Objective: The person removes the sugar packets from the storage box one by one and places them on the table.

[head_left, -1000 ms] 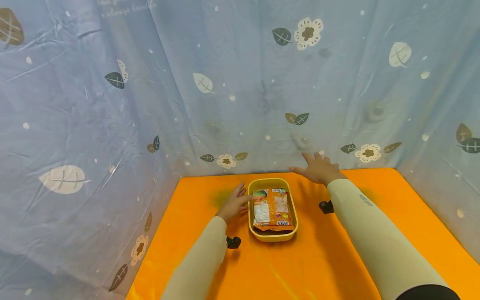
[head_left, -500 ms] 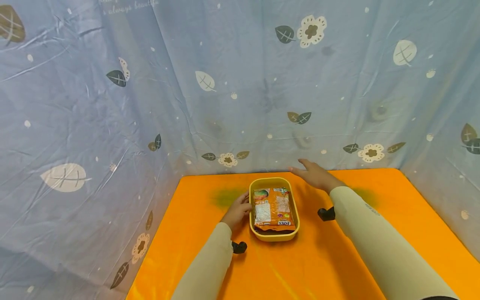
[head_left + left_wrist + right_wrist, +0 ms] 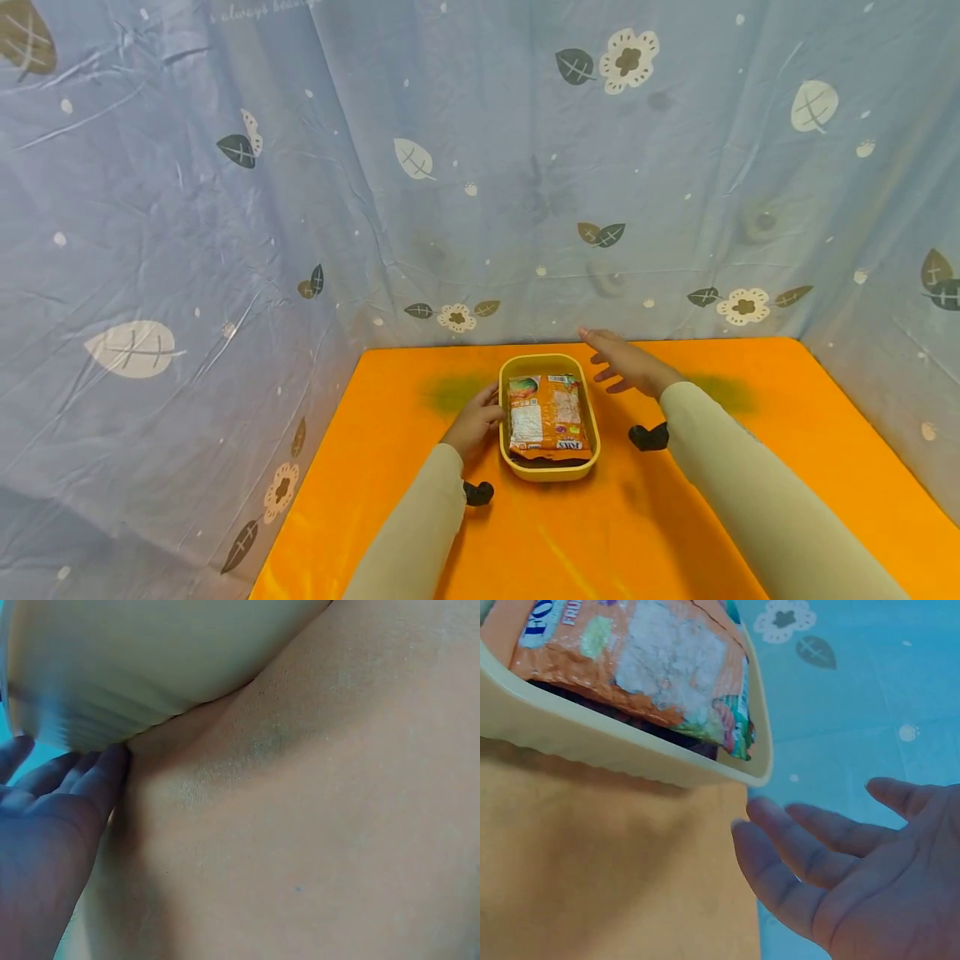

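Observation:
A yellow rectangular container (image 3: 550,475) stands on the orange surface, with an orange printed packet (image 3: 551,417) lying in it above something dark. Against the container's left wall rest the fingers of my left hand (image 3: 474,423); in the left wrist view, the left hand (image 3: 56,817) touches the ribbed outer wall with fairly straight fingers. My right hand (image 3: 630,363) hovers off the container's back right corner, fingers spread and holding nothing. The right wrist view shows the right hand (image 3: 862,870) palm toward the container (image 3: 630,754), a gap between them.
The orange table (image 3: 600,550) has a back edge just behind the container. A blue patterned curtain (image 3: 480,233) hangs behind and on both sides. Black devices stick out at the left wrist (image 3: 478,493) and the right wrist (image 3: 648,437).
My left hand has moved right and its fingers now touch the container's side. My right hand has come down and turned, its palm now facing the container. The container looks unmoved.

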The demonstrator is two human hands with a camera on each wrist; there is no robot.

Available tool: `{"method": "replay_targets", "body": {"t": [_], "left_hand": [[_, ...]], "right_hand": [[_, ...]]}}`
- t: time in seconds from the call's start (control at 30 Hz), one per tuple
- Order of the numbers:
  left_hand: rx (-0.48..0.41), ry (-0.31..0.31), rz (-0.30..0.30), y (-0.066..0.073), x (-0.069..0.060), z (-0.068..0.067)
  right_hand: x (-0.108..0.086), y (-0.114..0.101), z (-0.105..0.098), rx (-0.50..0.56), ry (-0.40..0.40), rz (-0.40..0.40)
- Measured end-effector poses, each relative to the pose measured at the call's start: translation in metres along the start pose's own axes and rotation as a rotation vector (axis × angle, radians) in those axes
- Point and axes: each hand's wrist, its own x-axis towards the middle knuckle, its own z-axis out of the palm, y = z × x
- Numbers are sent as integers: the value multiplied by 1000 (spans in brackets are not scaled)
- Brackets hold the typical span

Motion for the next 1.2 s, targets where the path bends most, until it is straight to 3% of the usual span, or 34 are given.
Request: {"method": "replay_targets", "body": {"t": [0.43, 0.63, 0.83, 1.2], "left_hand": [[-10, 3, 8, -2, 1, 0], [-21, -2, 3, -2, 1, 0], [-6, 2, -7, -2, 1, -1], [-26, 4, -4, -1, -2, 0]], "right_hand": [[1, 1, 20, 4, -89, 63], [4, -4, 35, -35, -118, 32], [10, -1, 53, -38, -112, -10], [9, 16, 75, 95, -51, -62]]}}
